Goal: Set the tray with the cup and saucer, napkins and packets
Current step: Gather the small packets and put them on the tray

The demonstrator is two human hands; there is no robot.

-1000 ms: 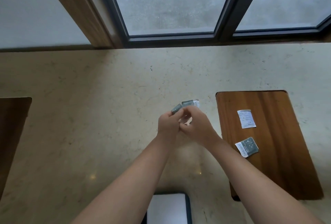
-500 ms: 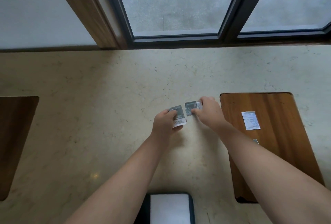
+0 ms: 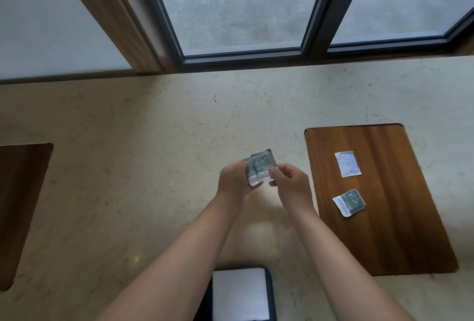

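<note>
Both hands meet over the marble counter, left of the wooden tray (image 3: 389,231). My left hand (image 3: 232,183) and my right hand (image 3: 289,184) pinch two grey-green packets (image 3: 260,165) held overlapped between them, printed sides up. On the tray lie a white packet (image 3: 347,163) toward the far end and a grey-green packet (image 3: 349,202) nearer me. No cup, saucer or napkin is in view.
A dark-framed window (image 3: 243,51) runs along the far edge of the counter (image 3: 128,166). A second wooden tray (image 3: 20,205) sits at the left edge. A dark-rimmed white object (image 3: 241,292) lies at the near edge between my forearms.
Half a second ago each hand held one packet apart from the other. The hands have come together and the two packets now overlap. My right arm no longer hides the grey-green packet on the tray.
</note>
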